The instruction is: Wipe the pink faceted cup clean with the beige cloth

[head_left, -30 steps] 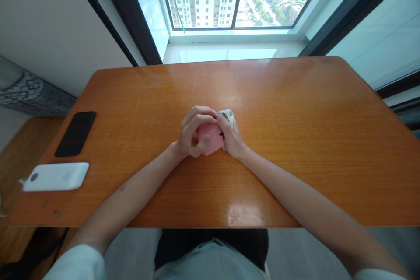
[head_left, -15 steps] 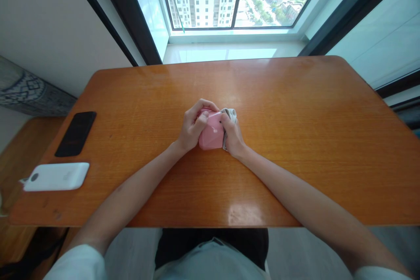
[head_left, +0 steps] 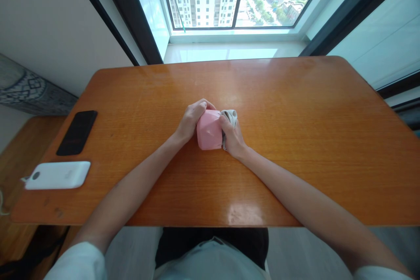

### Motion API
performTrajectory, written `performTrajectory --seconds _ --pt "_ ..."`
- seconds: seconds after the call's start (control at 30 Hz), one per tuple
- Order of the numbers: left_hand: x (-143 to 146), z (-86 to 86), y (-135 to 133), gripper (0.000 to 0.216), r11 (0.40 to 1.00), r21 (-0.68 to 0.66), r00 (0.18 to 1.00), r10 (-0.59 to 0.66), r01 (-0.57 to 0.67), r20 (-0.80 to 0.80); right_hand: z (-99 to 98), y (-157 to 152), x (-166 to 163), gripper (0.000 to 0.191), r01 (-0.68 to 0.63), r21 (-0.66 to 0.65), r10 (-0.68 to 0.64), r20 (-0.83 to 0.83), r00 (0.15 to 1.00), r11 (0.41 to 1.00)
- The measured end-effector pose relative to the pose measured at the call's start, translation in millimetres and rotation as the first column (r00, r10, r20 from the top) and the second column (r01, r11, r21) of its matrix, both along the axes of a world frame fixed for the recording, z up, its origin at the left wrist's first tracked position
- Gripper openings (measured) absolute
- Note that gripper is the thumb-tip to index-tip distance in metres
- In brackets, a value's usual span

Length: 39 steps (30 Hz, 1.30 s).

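Over the middle of the wooden table, a small pink box-like object [head_left: 209, 131] with smooth, angled faces is held between both hands. My left hand [head_left: 193, 118] is closed around its upper left side, thumb near the top edge and fingers bent behind it. A crumpled light grey cloth [head_left: 231, 116] is bunched in my right hand [head_left: 233, 135]. The cloth lies against the pink object's right side, and my right thumb rests at that edge. The far side of the object and most fingertips are hidden.
On the left of the table [head_left: 311, 140] lie a black phone [head_left: 77, 133] and, nearer me, a white rounded device [head_left: 58, 175] with a cable at its end. A patterned fabric item [head_left: 36, 87] is beyond the left edge. A window [head_left: 236, 0] stands behind the table.
My left thumb has moved up from the pink object's front face to its top edge, so more of that face shows. The object has shifted slightly left; the right hand keeps the cloth.
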State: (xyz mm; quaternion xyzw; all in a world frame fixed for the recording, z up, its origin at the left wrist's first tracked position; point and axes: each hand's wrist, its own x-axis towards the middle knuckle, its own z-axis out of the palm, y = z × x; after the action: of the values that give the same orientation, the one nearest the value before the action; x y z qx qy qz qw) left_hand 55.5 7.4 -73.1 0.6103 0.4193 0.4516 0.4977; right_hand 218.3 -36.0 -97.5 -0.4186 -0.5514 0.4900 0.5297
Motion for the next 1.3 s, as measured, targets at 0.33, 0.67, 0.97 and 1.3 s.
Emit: performTrajectory --seconds 0.33,0.67,0.97,1.3 --pt "-0.5 -0.7 7.0 0.047 0.999 -0.036 0.998 0.014 -0.016 -0.061 -3.3 0.9 0.5 0.06 0.033 -0.014 -0.033 -0.017 0.999 0.999" --pt "-4.7 -17.5 14.0 0.036 0.99 -0.124 0.998 0.065 -0.067 -0.016 -0.1 -0.4 1.5 0.059 -0.016 0.009 0.016 0.016 1.0 1.0" --pt "-0.3 -21.7 4.2 0.038 0.985 -0.003 0.983 0.174 -0.174 0.061 4.4 1.2 -0.3 0.059 0.002 -0.011 -0.002 0.012 1.0 1.0" --pt "-3.0 -28.7 -18.3 0.041 0.481 0.877 0.985 0.139 0.025 -0.104 5.5 4.2 -2.6 0.06 0.037 -0.006 -0.037 -0.052 0.998 0.999"
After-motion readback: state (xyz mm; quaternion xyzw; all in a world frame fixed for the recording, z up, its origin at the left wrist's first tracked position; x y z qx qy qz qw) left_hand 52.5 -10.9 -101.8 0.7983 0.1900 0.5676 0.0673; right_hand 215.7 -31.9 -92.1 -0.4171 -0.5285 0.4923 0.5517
